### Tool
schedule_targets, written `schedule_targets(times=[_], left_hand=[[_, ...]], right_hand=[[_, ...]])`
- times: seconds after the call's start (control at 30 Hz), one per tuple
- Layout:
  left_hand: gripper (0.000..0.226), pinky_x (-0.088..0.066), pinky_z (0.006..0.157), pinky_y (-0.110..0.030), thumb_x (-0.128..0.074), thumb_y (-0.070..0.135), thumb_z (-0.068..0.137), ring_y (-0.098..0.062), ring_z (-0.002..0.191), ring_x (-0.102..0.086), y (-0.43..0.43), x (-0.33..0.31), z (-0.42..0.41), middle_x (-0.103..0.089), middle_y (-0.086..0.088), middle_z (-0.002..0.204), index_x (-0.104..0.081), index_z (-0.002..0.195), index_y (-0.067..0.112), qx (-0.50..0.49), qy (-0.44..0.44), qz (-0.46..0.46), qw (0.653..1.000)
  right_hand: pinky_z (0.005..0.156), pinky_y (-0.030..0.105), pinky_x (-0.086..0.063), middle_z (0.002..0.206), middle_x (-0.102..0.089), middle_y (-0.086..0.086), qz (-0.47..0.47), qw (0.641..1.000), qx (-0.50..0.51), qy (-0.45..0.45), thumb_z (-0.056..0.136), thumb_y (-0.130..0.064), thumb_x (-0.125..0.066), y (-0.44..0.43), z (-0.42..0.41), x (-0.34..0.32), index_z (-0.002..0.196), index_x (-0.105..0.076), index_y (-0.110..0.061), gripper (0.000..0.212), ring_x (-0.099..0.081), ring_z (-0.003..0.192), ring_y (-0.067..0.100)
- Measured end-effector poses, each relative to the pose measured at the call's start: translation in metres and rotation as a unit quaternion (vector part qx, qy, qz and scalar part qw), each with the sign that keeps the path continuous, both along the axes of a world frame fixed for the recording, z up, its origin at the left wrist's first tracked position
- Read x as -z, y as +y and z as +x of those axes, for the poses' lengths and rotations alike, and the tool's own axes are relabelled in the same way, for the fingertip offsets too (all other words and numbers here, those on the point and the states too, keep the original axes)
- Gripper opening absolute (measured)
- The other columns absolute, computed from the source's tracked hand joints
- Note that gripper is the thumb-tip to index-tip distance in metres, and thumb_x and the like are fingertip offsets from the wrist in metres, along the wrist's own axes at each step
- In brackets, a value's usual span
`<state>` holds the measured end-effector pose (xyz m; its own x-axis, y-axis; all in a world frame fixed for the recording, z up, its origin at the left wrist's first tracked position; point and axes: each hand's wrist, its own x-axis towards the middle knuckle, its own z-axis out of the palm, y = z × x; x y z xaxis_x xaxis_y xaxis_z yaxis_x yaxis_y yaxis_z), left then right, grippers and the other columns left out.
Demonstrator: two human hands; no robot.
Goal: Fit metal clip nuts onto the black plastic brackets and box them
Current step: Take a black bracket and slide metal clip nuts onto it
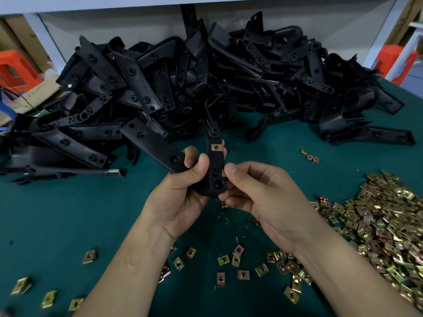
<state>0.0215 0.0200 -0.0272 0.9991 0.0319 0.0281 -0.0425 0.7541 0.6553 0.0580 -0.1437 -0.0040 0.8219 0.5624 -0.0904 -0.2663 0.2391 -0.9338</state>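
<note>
My left hand (183,191) grips a black plastic bracket (215,170) upright above the green table. One brass-coloured clip nut (215,147) sits on the bracket's upper part. My right hand (256,191) pinches a second clip nut (223,172) against the bracket's right edge, thumb on top; most of that nut is hidden by the fingers. A big heap of black brackets (194,88) fills the back of the table. A pile of clip nuts (384,229) lies at the right.
Loose clip nuts (242,266) are scattered on the green table top (68,213) under and around my forearms, three more (310,156) at mid-right. Orange plastic stools (13,72) and cardboard stand beyond the table's back corners. No box is in view.
</note>
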Motion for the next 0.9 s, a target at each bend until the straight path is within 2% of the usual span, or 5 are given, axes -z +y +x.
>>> schedule_targets(times=[0.23, 0.4, 0.6, 0.7, 0.9], left_hand=[[0.043, -0.057, 0.074, -0.033, -0.092, 0.020, 0.069, -0.024, 0.090, -0.064, 0.000, 0.001, 0.003, -0.055, -0.015, 0.106, -0.049, 0.071, 0.021, 0.014, 0.000, 0.086, 0.996], [0.042, -0.056, 0.076, -0.034, -0.090, 0.017, 0.071, -0.022, 0.095, -0.065, 0.000, 0.001, 0.002, -0.064, -0.011, 0.100, -0.048, 0.073, 0.021, 0.049, -0.003, 0.098, 0.994], [0.036, -0.050, 0.074, -0.043, -0.070, 0.011, 0.085, -0.031, 0.084, -0.058, -0.006, 0.001, 0.003, -0.058, -0.013, 0.083, -0.036, 0.076, 0.017, 0.013, -0.001, 0.144, 0.989], [0.034, -0.058, 0.083, -0.039, -0.071, 0.008, 0.087, -0.031, 0.102, -0.068, -0.010, 0.000, 0.003, -0.071, -0.014, 0.102, -0.041, 0.074, 0.017, -0.041, -0.006, 0.160, 0.986], [0.035, -0.058, 0.091, -0.042, -0.063, 0.010, 0.093, -0.035, 0.121, -0.065, -0.015, 0.000, 0.003, -0.070, -0.016, 0.125, -0.034, 0.076, 0.019, -0.075, -0.009, 0.179, 0.981]], right_hand=[[0.058, 0.019, -0.051, 0.070, -0.066, 0.002, -0.066, 0.996, -0.017, -0.064, 0.081, -0.032, -0.071, -0.004, -0.001, 0.000, 0.077, -0.071, -0.011, 0.021, -0.063, 0.060, 0.012], [0.057, 0.020, -0.046, 0.062, -0.057, -0.002, -0.106, 0.990, -0.050, -0.082, 0.079, -0.039, -0.074, -0.009, 0.003, 0.001, 0.067, -0.070, -0.022, 0.021, -0.053, 0.057, 0.009], [0.066, 0.018, -0.053, 0.072, -0.069, -0.003, -0.136, 0.984, 0.012, -0.112, 0.078, -0.041, -0.074, -0.007, 0.005, 0.009, 0.082, -0.076, -0.016, 0.025, -0.063, 0.066, 0.008], [0.072, 0.011, -0.051, 0.086, -0.076, -0.009, -0.142, 0.977, 0.059, -0.146, 0.088, -0.025, -0.074, -0.004, 0.004, 0.009, 0.094, -0.076, -0.024, 0.006, -0.070, 0.081, 0.000], [0.073, 0.014, -0.055, 0.091, -0.077, -0.009, -0.142, 0.966, 0.122, -0.176, 0.075, -0.023, -0.088, -0.001, 0.000, 0.007, 0.113, -0.064, -0.035, 0.047, -0.073, 0.086, 0.005]])
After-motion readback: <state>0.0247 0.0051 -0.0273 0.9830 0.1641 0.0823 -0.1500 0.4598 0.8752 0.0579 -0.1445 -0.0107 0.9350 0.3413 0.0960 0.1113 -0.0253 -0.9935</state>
